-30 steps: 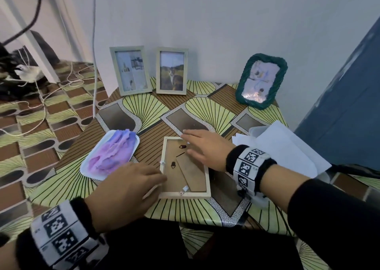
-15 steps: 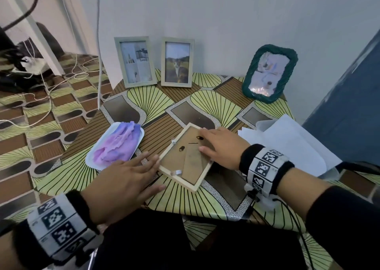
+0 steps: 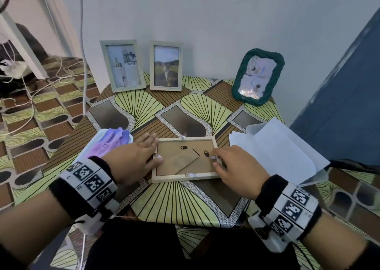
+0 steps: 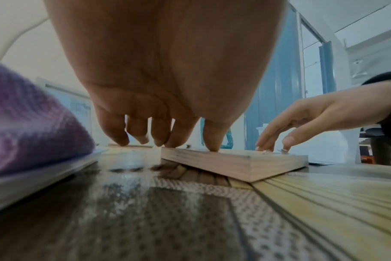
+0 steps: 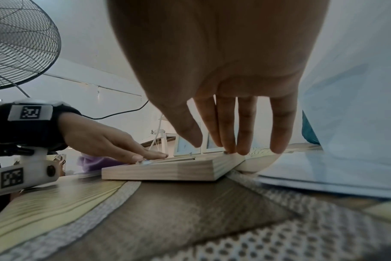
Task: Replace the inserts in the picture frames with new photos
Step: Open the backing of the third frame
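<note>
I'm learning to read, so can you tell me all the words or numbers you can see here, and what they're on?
There are no words or numbers to read.
The wristbands carry only black-and-white square code patterns, not letters.
The back of the wooden frame lying on the table shows no label.
The three standing frames hold pictures only; any small print is too blurred to tell.

Four picture frames (image 3: 186, 159) are counted, three upright and one face down, plus one purple photo (image 3: 107, 146), two hands (image 3: 131, 159) and one fan (image 5: 18, 42).
</note>
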Demonstrator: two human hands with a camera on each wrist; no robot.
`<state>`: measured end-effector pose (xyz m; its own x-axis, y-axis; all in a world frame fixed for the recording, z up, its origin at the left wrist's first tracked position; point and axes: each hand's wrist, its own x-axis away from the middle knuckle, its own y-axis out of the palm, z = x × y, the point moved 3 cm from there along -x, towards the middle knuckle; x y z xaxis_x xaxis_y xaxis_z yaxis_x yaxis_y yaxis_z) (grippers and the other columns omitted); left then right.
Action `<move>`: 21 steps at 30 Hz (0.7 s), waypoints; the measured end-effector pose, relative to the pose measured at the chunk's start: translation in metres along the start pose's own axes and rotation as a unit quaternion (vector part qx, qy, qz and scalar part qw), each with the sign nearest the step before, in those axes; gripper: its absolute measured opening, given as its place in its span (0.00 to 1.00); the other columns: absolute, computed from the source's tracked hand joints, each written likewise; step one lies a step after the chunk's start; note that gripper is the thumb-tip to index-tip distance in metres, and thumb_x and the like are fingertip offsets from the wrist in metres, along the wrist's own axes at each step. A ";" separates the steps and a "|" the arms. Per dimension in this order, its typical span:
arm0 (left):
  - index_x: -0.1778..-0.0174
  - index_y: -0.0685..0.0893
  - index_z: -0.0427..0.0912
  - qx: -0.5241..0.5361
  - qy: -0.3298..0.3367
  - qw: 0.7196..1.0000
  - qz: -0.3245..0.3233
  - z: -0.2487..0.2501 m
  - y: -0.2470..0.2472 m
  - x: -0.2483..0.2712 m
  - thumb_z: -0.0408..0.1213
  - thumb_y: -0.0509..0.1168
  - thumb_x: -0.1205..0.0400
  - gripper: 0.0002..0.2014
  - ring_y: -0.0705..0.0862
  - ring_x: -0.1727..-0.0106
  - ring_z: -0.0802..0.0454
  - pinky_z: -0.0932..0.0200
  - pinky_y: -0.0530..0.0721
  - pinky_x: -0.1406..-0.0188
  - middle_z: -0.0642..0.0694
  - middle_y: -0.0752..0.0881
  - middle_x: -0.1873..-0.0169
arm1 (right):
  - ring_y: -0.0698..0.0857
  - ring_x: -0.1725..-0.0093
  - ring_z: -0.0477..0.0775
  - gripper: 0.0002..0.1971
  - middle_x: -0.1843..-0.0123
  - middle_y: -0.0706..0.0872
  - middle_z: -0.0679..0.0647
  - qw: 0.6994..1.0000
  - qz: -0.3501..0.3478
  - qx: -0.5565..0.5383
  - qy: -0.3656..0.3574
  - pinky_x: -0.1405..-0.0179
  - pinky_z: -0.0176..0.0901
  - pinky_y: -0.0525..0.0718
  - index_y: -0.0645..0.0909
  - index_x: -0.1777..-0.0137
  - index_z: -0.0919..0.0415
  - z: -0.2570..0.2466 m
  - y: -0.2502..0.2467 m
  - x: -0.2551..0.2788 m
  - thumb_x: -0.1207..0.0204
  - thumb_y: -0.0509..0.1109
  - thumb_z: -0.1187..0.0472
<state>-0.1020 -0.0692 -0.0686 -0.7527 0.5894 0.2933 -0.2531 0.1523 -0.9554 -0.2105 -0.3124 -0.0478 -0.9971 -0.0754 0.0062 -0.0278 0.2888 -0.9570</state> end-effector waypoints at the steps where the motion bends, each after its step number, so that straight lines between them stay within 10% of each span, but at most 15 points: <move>1: 0.14 0.44 0.43 0.006 0.004 1.000 0.003 -0.002 0.001 -0.002 0.61 0.42 0.13 0.36 0.38 0.15 0.56 0.54 0.45 0.16 0.50 0.42 0.14 | 0.75 0.50 0.51 0.09 0.55 0.80 0.47 1.000 0.010 -0.005 -0.001 0.57 0.44 0.71 0.80 0.45 0.54 0.001 0.000 0.002 0.16 0.59 0.54; 8: 0.13 0.47 0.43 0.024 0.024 0.999 0.022 -0.003 -0.004 -0.007 0.56 0.46 0.11 0.34 0.41 0.14 0.57 0.59 0.44 0.17 0.50 0.45 0.14 | 0.79 0.50 0.51 0.14 0.49 0.81 0.50 0.998 0.025 -0.050 0.020 0.47 0.46 0.80 0.84 0.39 0.57 0.006 -0.007 -0.017 0.21 0.70 0.53; 13: 0.14 0.53 0.44 0.035 0.027 0.998 0.039 -0.001 -0.011 -0.007 0.55 0.50 0.12 0.33 0.47 0.14 0.57 0.63 0.46 0.18 0.51 0.52 0.14 | 0.74 0.52 0.49 0.06 0.50 0.74 0.50 0.998 -0.001 -0.054 0.039 0.52 0.39 0.71 0.83 0.59 0.52 0.008 -0.003 -0.025 0.23 0.73 0.53; 15: 0.14 0.55 0.44 0.035 0.028 0.998 0.050 0.000 -0.013 -0.008 0.55 0.50 0.12 0.32 0.48 0.14 0.58 0.63 0.47 0.18 0.51 0.54 0.14 | 0.74 0.52 0.50 0.17 0.52 0.73 0.50 0.997 -0.003 -0.055 0.047 0.52 0.39 0.69 0.69 0.69 0.47 0.010 -0.002 -0.027 0.22 0.72 0.53; 21: 0.14 0.57 0.44 0.013 0.032 0.998 0.055 -0.001 -0.011 -0.009 0.57 0.46 0.12 0.32 0.50 0.15 0.60 0.63 0.51 0.18 0.52 0.55 0.15 | 0.76 0.56 0.53 0.21 0.57 0.79 0.54 0.999 -0.005 -0.020 0.051 0.58 0.44 0.71 0.69 0.73 0.55 0.012 -0.003 -0.033 0.20 0.70 0.51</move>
<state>-0.0915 -0.0757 -0.0608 -0.7363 0.6512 0.1839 -0.1882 0.0640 -0.9800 -0.1771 -0.3223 -0.0485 -0.9987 0.0174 0.0475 -0.0392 0.3265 -0.9444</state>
